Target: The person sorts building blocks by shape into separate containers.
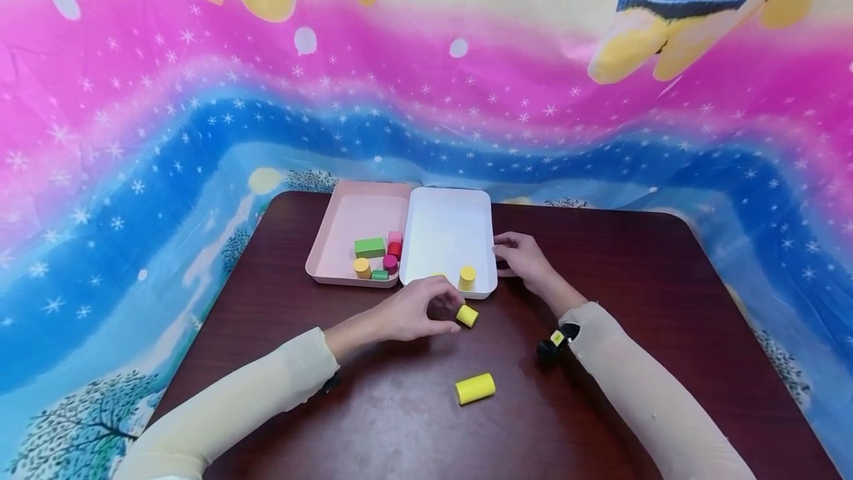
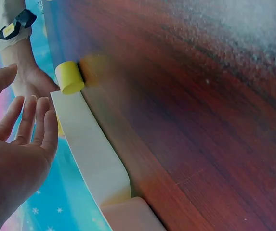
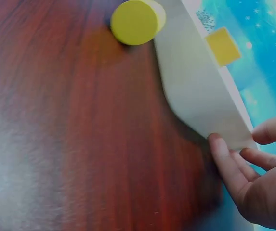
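A short yellow cylinder (image 1: 467, 315) sits at the near wall of the white tray (image 1: 448, 202). My left hand (image 1: 416, 311) hovers just left of this cylinder, fingers loosely bent and a gap between palm and block. In the left wrist view the left hand (image 2: 19, 139) holds nothing. At the tray's right side, my right hand (image 1: 529, 265) grips the edge; in the right wrist view the fingertips of that hand (image 3: 258, 173) meet rim and outer wall. An orange-yellow cylinder (image 1: 467, 278) stands inside the tray near its front. Another yellow piece there is mostly hidden behind the left hand.
A longer yellow cylinder (image 1: 475, 389) lies on the dark wooden table (image 1: 373, 428), nearer me. Left of the white tray, touching it, is a pink tray (image 1: 360, 207) holding a green block (image 1: 369, 247) and several small red, pink, green and yellow blocks. A printed cloth (image 1: 426, 110) hangs behind.
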{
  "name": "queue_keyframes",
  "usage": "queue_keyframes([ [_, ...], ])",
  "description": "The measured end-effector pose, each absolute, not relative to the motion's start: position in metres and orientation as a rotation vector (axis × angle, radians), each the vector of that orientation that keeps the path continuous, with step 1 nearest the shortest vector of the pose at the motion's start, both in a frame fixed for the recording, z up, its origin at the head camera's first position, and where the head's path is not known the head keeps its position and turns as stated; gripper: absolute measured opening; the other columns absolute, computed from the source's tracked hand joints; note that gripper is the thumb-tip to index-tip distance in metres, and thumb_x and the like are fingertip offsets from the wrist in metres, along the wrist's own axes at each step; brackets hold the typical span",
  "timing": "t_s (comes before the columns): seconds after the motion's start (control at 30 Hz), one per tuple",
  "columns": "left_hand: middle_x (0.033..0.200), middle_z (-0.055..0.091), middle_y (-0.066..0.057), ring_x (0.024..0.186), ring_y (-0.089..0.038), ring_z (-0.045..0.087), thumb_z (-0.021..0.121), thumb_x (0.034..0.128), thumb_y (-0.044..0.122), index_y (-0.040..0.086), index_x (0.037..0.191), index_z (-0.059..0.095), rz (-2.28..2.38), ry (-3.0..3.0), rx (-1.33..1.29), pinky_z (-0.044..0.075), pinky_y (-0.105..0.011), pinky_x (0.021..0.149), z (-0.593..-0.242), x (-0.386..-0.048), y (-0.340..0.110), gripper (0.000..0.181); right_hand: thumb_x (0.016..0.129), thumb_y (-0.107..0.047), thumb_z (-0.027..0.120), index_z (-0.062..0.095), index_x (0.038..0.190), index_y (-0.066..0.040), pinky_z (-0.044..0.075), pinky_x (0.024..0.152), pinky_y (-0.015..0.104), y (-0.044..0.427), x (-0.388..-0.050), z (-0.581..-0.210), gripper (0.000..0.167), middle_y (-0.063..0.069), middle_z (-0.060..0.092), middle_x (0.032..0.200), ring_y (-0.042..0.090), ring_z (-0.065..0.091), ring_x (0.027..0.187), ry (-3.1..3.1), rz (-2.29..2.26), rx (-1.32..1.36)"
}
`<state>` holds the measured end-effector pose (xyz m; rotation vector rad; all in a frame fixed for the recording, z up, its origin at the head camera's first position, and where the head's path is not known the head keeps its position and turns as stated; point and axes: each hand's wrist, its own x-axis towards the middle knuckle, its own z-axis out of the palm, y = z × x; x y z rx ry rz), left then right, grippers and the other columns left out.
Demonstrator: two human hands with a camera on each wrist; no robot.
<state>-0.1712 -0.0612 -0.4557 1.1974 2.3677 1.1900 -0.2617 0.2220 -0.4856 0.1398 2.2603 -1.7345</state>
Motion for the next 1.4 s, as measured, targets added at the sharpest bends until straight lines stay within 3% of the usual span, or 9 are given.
queue_keyframes([
  [0.27,0.122,0.071,-0.008,0.113,-0.023,0.068,0.085,0.0931,0.023,0.006,0.125,0.068,1.147,2.302,1.241,0.055,-0.038,0.103,-0.456,-0.162,-0.057,0.040,0.109,-0.015,0.056,0.053,0.149,0.000,0.064,0.084,0.044,0.223,-0.263,-0.481,0.043,0.022,0.064,0.133,0.037,0.068,0.119,2.241,-1.711,0.147],
  [0.4,0.124,0.071,-0.006,0.114,-0.015,0.066,0.085,0.0933,0.026,0.008,0.128,0.069,1.127,2.261,1.302,0.054,-0.034,0.103,-0.459,-0.158,-0.056,0.042,0.109,-0.015,0.056,0.053,0.149,0.000,0.065,0.084,0.044,0.222,-0.264,-0.481,0.043,0.023,0.064,0.134,0.036,0.068,0.118,2.249,-1.705,0.154],
  [0.67,0.128,0.068,-0.005,0.116,-0.019,0.065,0.086,0.0920,0.028,0.008,0.133,0.066,1.100,2.183,1.347,0.054,-0.031,0.104,-0.461,-0.150,-0.051,0.049,0.109,-0.017,0.056,0.052,0.151,-0.002,0.065,0.083,0.042,0.221,-0.262,-0.480,0.045,0.022,0.063,0.137,0.036,0.067,0.119,2.272,-1.676,0.183],
  [1.03,0.125,0.068,0.001,0.112,-0.010,0.065,0.087,0.0909,0.030,0.012,0.130,0.067,1.034,2.193,1.401,0.052,-0.021,0.100,-0.475,-0.140,-0.046,0.047,0.110,-0.019,0.056,0.052,0.152,-0.004,0.065,0.082,0.042,0.220,-0.263,-0.484,0.046,0.021,0.060,0.139,0.035,0.064,0.122,2.268,-1.691,0.192],
  [1.4,0.124,0.070,0.002,0.113,-0.007,0.065,0.087,0.0899,0.029,0.012,0.130,0.067,1.020,2.143,1.402,0.052,-0.020,0.099,-0.481,-0.133,-0.042,0.048,0.110,-0.019,0.056,0.051,0.153,-0.004,0.065,0.081,0.041,0.221,-0.263,-0.485,0.046,0.021,0.059,0.140,0.036,0.062,0.125,2.266,-1.696,0.198],
])
